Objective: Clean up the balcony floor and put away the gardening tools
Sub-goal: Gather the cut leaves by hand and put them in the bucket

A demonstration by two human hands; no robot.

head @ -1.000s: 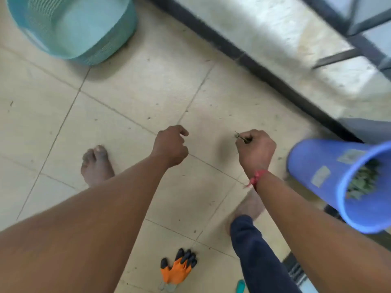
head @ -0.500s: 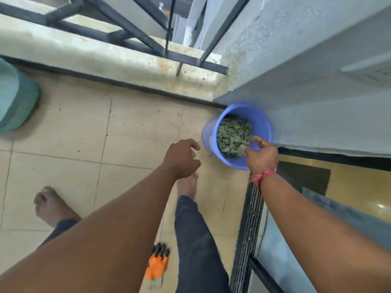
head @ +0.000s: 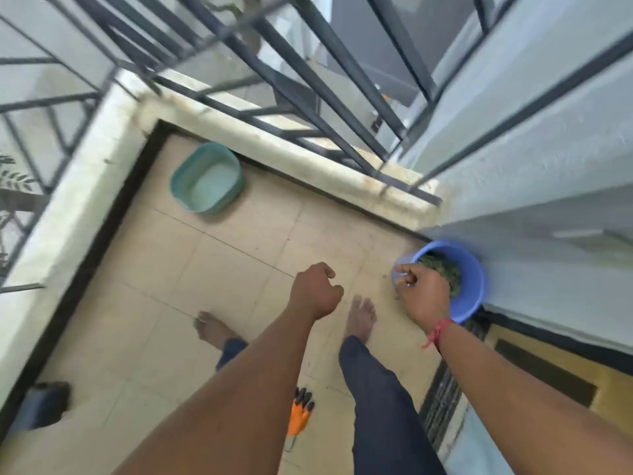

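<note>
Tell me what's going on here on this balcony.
A barefoot person is clearing the tiled floor. Their right hand is at the near rim of a blue bucket that holds green leaves, fingers curled; whether it grips anything is unclear. The left hand is held out in a fist, its palm hidden. An orange glove lies on the floor by their right leg, and a teal basin sits by the parapet.

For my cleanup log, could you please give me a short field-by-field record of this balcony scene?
blue bucket: on the floor against the wall, holds green leaves
right hand: fingers curled, at the bucket's near rim; contents unclear
left hand: fingers curled, nothing visible in it
teal basin: on the floor by the parapet
orange gloves: on the floor, apart from both hands
</note>
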